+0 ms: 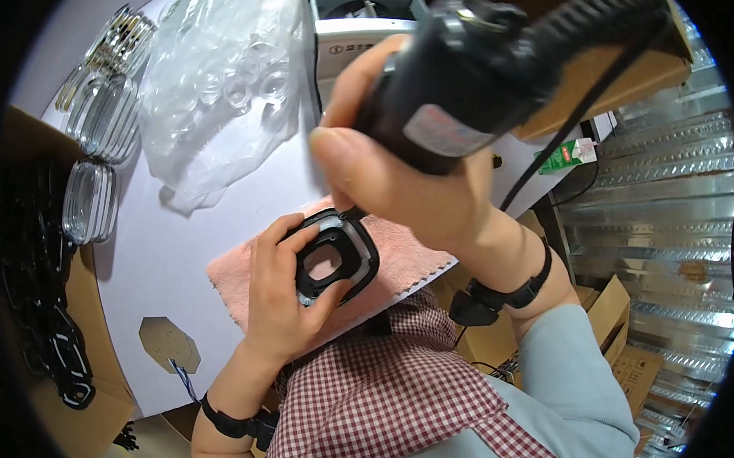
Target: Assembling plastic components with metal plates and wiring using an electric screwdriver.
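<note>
My left hand grips a black square housing with rounded corners and a round opening in its middle. The housing rests on a pink cloth in front of me. Wrapped in my right hand is a black electric screwdriver, held upright, with a thick cable leaving its top. Its lower end reaches the far edge of the housing, just above the fingers of my left hand. Whether the bit touches a screw there is hidden by my right hand.
A clear plastic bag of round transparent parts lies at the far left. Stacked clear covers stand beside a cardboard box of black frames. An octagonal plate with wires lies near left. A green carton sits far right.
</note>
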Motion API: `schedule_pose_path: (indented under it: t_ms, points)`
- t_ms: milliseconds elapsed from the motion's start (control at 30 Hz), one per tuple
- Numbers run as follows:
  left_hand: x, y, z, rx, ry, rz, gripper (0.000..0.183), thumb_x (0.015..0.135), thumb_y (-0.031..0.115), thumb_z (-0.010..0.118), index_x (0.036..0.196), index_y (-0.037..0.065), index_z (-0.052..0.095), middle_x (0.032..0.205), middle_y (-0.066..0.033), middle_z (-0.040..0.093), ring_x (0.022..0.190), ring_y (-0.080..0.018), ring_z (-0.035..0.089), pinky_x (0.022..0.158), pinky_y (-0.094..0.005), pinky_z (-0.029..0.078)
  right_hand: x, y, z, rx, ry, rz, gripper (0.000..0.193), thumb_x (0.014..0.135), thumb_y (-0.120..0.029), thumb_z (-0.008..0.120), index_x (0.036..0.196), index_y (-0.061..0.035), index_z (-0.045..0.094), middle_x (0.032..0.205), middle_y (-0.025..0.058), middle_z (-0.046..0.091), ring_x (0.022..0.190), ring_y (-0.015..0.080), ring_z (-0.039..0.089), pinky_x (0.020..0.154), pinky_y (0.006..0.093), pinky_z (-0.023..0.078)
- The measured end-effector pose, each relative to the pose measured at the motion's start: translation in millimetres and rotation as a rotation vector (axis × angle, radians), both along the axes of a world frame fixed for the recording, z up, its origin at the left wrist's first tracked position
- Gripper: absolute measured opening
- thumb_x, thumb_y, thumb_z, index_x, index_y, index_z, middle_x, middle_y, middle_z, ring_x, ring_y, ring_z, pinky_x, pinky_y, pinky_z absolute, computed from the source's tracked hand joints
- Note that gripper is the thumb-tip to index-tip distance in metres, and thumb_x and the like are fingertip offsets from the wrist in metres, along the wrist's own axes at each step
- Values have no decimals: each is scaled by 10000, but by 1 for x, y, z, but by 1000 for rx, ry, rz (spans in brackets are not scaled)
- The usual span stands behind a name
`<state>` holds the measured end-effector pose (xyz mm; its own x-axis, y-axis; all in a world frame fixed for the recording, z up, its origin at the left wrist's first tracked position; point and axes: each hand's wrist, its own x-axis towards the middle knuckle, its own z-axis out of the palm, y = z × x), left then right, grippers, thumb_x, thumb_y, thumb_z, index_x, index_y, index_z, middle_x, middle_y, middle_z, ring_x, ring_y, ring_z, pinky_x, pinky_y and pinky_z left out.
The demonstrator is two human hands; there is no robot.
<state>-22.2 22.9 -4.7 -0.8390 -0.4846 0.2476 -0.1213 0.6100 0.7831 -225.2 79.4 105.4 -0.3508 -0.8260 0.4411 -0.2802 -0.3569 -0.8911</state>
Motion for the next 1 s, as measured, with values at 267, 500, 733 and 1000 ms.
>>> schedule_pose_path:
  t_ms: [267,500,733,1000]
  points:
    - [-2,0,3,-3,-26,-14,674,716,144,849,1308,10,555,1388,-202,518,1250,-389,524,1059,-467,438,5,-10,-21,-146,-133,-1,209,772,-37,768,917,-38,618,697,-40,586,630,36,530,574,230,445]
    - [-3,0,6,-30,-32,-28,653,731,153,840,1302,10,559,1368,-208,522,1242,-401,522,1069,-477,423,-6,-5,-6,-146,-8,67,190,777,84,716,922,-5,631,767,17,644,682,84,608,610,242,485]
    - [4,0,0,-44,-24,-11,685,734,192,857,1320,4,557,1398,-206,490,1283,-362,531,1074,-444,470,-70,17,43,-473,-196,-251,141,934,-127,658,1012,-16,623,844,122,641,669,182,599,650,302,512]
    - [3,0,-1,-32,-23,-11,682,735,189,849,1319,-3,555,1402,-212,483,1281,-367,533,1077,-445,466,-70,3,18,-411,-36,-206,156,921,-76,644,1035,8,577,809,131,642,655,162,619,627,301,535]
